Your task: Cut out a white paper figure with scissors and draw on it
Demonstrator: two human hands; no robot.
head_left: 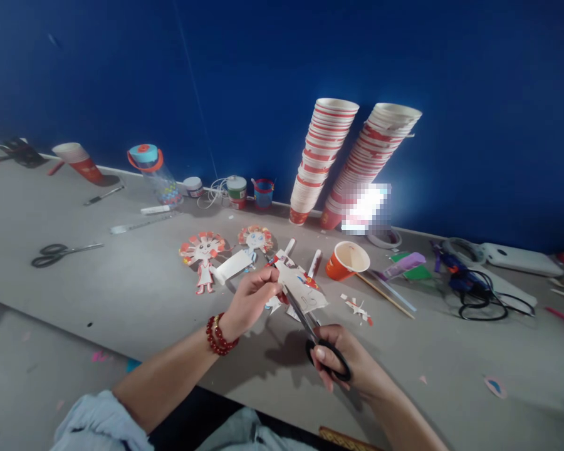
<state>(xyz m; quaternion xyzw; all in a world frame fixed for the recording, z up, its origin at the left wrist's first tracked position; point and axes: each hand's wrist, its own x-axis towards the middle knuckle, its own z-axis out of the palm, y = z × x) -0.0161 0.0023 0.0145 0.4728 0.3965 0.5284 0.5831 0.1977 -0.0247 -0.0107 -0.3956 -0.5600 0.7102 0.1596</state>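
Left of the orange cup (340,267), my left hand (250,302) pinches the white paper piece (309,295), which juts past my fingertips. Nearer me than the cup, my right hand (346,352) curls around the scissors (307,322), blades across the paper.

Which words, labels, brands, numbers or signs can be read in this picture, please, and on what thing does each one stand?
None can be read.
Green-and-red jar: label too small.
White-lidded jar: label too small.
Left cup stack and right cup stack: red print, too small and blurred.
Held paper: drawn lines, no readable word.
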